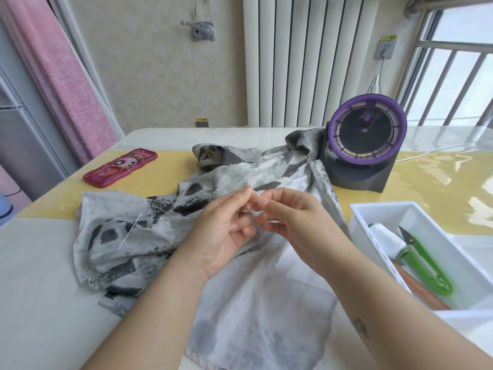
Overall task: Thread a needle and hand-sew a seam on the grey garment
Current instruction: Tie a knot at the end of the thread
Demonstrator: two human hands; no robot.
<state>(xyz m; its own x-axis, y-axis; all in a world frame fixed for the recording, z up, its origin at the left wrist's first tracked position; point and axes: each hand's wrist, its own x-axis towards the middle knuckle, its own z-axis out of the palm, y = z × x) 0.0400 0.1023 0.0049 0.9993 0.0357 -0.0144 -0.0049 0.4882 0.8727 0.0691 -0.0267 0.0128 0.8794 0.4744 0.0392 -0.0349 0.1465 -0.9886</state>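
Hands together mid-table, left hand (226, 236) and right hand (290, 220) both pinching the thread (260, 237) over the grey garment (226, 169). Needle (129, 232) lies loose on the cloth at nine o'clock. One hard tug now could drag it off, unthread the eye, or snarl the thread.

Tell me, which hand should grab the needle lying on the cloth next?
Probably the left. The needle lies on the grey garment nearer the left hand; the right hand would have to reach across. Both pinch the thread now.
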